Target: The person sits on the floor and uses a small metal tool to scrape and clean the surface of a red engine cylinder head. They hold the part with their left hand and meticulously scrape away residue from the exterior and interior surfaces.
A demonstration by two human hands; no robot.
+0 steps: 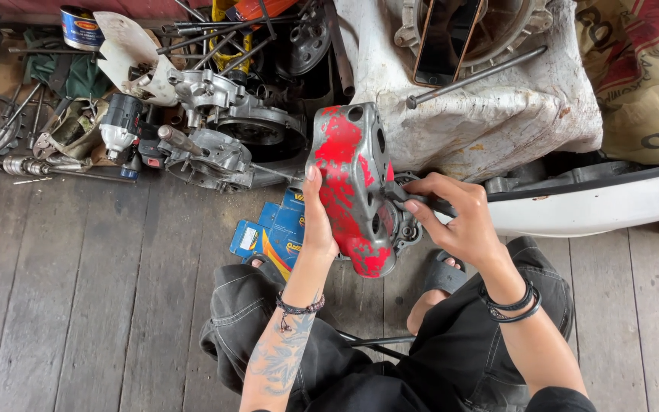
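Beyond both hands, against the far side of the wooden plank floor (78, 305), sits a large pale, stained block (490, 114) with a round metal ring and a dark phone (445, 38) resting on top, and a long rod (476, 76) lying across it. To the right of the right hand runs a curved white panel (596, 206), with a printed sack (646, 72) behind it. Up and to the left of the left hand lies a heap of grey engine casings (226, 122), a cordless power tool (121, 126) and loose rods. Just below the left hand, on the floor, lie blue and yellow flat boxes (276, 233). Between the hands stands the red-painted metal casing (354, 187), held upright above the person's knees. The left hand (316, 221) is closed around its left edge, thumb pressed to the painted face. The right hand (451, 217) grips a slim dark tool (413, 200), its tip touching the casing's right side. Both wrists carry dark bracelets.
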